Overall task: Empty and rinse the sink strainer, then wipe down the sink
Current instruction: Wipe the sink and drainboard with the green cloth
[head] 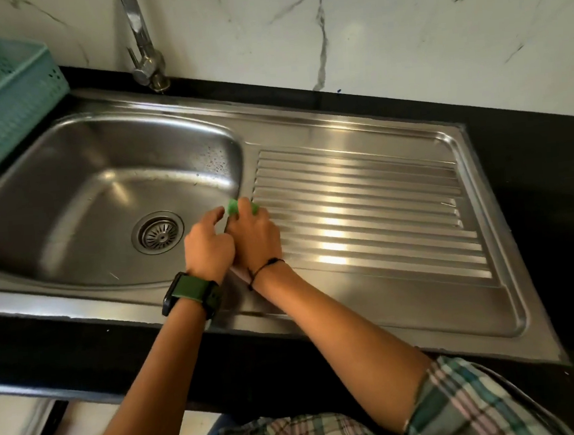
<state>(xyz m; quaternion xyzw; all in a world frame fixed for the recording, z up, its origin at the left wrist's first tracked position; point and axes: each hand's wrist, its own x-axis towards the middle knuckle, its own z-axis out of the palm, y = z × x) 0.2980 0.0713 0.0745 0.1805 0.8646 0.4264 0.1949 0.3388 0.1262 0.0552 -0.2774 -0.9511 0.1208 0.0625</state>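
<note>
Right hand point(253, 235): my fingers curled over the small green scrub pad point(235, 206), pressing it down.
Pad: under my fingertips, on the steel sink's rim point(246, 172); probably light, soft, wet-slippery.
Left hand point(209, 245): loosely curled beside it, apparently holding nothing.
Round steel strainer point(158, 232): seated in the drain, left of my hands.

Your two hands crowded the strip between basin and drainboard: the right hand point(253, 235) pressed a green scrubber point(235, 207) there, and the left hand point(208, 247) sat touching it at the basin's edge. Left of them the basin point(80, 185) lay open, with only the strainer point(159, 232) seated in its drain. The ribbed drainboard point(364, 208) to your right was bare. At the back, the tap point(143, 46) rose over the rim, and a teal basket point(5, 102) blocked the far left corner.
</note>
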